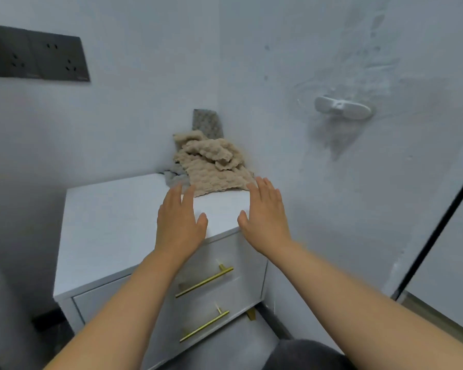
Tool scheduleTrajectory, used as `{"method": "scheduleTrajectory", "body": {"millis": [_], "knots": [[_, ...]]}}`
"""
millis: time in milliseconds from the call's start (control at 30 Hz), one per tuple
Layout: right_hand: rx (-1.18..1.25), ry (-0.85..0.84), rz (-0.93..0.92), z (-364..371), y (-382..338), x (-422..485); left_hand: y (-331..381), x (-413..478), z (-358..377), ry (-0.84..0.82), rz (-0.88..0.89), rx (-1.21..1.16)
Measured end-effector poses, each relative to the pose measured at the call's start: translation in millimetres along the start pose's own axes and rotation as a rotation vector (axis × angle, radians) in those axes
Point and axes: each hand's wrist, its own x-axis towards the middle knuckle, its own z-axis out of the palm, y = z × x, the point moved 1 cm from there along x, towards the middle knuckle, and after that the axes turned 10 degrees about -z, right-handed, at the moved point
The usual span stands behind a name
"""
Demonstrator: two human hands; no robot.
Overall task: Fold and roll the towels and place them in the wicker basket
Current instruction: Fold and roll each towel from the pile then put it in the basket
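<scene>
Two hands out flat, fingers straight, nothing held. Left hand [181, 217] is mid-frame over the white cabinet top [112, 222]; right hand [265, 214] is just right of it, over the cabinet's right edge. Both sets of fingertips reach the near edge of the crumpled beige towel [214, 166] at centre frame, contact unclear. Grey towel [207, 124] sits behind it in the wall corner. Black socket panel [35, 54] upper left, white wall hook [342, 106] upper right.

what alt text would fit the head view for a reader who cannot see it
The left hand and right hand, both open, reach toward a crumpled beige towel heaped over a grey towel at the back corner of a white cabinet. Two gold bar handles show on its drawers.
</scene>
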Motion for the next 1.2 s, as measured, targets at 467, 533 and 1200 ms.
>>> {"method": "scheduleTrajectory", "body": {"millis": [467, 533, 1200], "knots": [[0.309, -0.058, 0.404, 86, -22, 89, -66, 77, 18, -0.214, -0.135, 0.001], [0.357, 0.029, 0.41, 88, -19, 101, -67, 81, 18, -0.187, -0.166, -0.075], [0.615, 0.017, 0.301, 73, -9, 136, -61, 81, 21, -0.148, -0.193, -0.215]]}}
